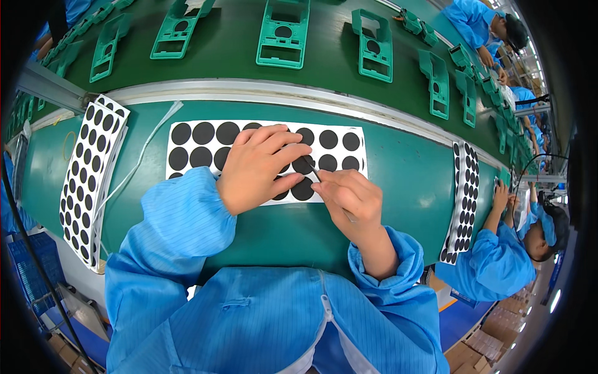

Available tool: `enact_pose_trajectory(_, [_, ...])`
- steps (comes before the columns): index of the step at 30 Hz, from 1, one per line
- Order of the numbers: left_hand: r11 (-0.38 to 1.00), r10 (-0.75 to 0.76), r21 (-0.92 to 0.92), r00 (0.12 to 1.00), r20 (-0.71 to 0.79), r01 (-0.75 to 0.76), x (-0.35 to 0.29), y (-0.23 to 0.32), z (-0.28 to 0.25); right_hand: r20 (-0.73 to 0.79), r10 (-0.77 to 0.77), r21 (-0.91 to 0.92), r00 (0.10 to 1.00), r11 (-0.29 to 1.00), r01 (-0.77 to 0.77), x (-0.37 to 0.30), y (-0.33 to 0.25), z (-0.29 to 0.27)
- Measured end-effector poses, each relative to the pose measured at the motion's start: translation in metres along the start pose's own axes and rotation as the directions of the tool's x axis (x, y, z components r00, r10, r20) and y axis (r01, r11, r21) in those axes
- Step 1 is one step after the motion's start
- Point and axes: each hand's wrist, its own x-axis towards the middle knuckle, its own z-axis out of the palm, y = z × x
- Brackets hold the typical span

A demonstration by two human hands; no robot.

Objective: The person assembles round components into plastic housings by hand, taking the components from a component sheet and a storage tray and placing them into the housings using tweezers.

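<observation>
A white sheet (340,151) with rows of black round stickers lies on the green work surface in front of me. My left hand (261,167) rests on the sheet with its fingers stretched out, hiding several of the stickers. In the fingers of my right hand (350,198) is a thin, dark, pointed tool (314,170) that looks like tweezers. Its tip is at a black sticker (304,164) right of my left fingertips. Whether the tip touches or lifts that sticker's edge, I cannot tell.
Stacks of similar sheets stand at the left (87,181) and the right (462,202). A white strip (140,156) lies beside the left stack. Beyond a metal rail (249,91), green plastic housings (283,31) sit on a dark green belt. Co-workers in blue work at the right.
</observation>
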Motion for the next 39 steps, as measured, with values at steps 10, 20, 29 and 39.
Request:
enact_pose_trajectory(10, [0.999,0.047,0.015,0.996,0.072,-0.048,0.001,-0.003,-0.006,0.02,0.539,0.656,0.842,0.628,-0.418,-0.002,0.008,-0.027])
enact_pose_trajectory(20, [0.968,-0.068,-0.238,0.996,0.056,0.079,0.039,0.0,-0.041,0.146,0.889,0.974,0.433,-0.053,-0.221,-0.01,0.037,-0.024])
enact_pose_trajectory(29, [0.907,-0.402,0.047,0.894,-0.197,0.418,0.166,-0.155,0.005,0.208,0.87,0.973,0.448,-0.135,-0.189,-0.011,0.042,-0.023])
enact_pose_trajectory(39, [0.98,-0.186,-0.126,0.93,-0.318,0.153,0.117,-0.066,-0.044,0.229,0.865,0.972,0.446,-0.179,-0.152,-0.003,0.038,-0.041])
